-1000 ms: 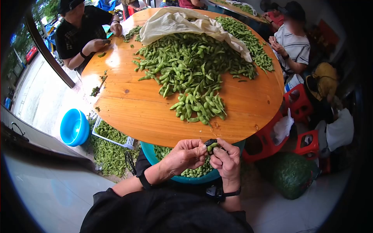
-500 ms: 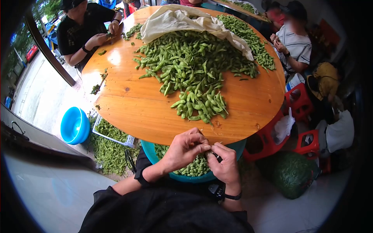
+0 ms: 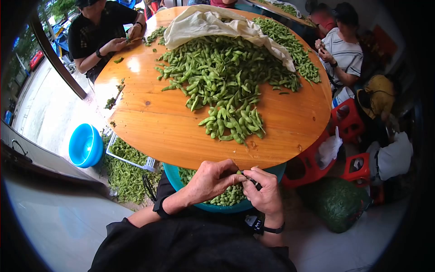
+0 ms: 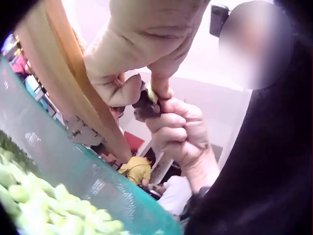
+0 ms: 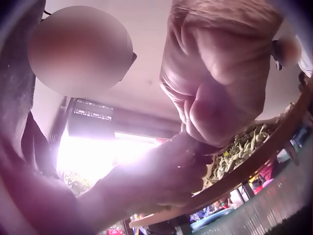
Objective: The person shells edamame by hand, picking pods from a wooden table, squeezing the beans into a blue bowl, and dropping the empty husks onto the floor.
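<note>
In the head view, my left hand [image 3: 209, 182] and right hand [image 3: 263, 190] meet at the fingertips over a teal basin [image 3: 168, 174] at the table's front edge. The left thumb and fingers pinch a green soybean pod [image 3: 239, 172], mostly hidden by the fingers. My right hand, fingers curled, grips a small dark piece [image 4: 145, 108] against the pod, as the left wrist view shows; its exact kind I cannot tell. Shelled green beans [image 3: 229, 197] lie in the basin under both hands. A large heap of pods [image 3: 213, 77] covers the middle of the wooden table [image 3: 149, 122].
A cream cloth [image 3: 199, 27] lies over the back of the heap. On the floor at left are a blue basin [image 3: 86, 146], a white crate [image 3: 129, 157] and loose pods [image 3: 124, 183]. Red stools [image 3: 355, 167] and a full green bag [image 3: 335, 201] stand at right. Other people sit around the table.
The left hand rose over the pod half a second ago and has since come down slightly and leftward. The right hand stays at the fingertips. The pod, plainly visible earlier, is now mostly covered.
</note>
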Available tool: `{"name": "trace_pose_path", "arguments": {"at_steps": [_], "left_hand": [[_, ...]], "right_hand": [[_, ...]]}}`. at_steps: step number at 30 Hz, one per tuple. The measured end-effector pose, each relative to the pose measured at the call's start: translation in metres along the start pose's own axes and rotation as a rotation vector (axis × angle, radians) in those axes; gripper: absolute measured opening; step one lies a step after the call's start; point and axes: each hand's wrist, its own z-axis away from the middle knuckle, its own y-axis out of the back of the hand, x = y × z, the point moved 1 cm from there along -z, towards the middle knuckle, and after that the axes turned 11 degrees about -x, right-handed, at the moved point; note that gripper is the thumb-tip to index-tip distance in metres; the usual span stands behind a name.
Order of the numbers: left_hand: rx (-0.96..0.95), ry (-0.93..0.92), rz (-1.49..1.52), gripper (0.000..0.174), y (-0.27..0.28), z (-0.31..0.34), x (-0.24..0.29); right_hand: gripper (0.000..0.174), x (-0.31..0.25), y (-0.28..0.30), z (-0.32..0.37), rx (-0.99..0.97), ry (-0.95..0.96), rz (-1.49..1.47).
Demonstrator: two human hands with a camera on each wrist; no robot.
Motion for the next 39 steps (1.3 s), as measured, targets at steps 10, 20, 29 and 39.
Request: {"name": "trace_pose_path", "arguments": {"at_steps": [10,20,29,39], "left_hand": [[0.023,0.145,0.432,0.028,-0.002,-0.006,-0.006],[0.382,0.039,0.362,0.024,-0.03,-0.01,-0.01],[0.322,0.06,0.693,0.027,-0.023,-0.006,-0.006],[0.183,0.011,0.673,0.026,-0.026,-0.004,-0.022]], "right_hand": [[0.016,-0.011,-0.032,-0.015,0.392,0.116,0.455],[0.027,-0.004,-0.059,-0.02,0.449,0.163,0.551],[0.026,0.004,-0.059,-0.02,0.514,0.187,0.59],[0.021,-0.003,-0.052,-0.018,0.541,0.232,0.645]]}}
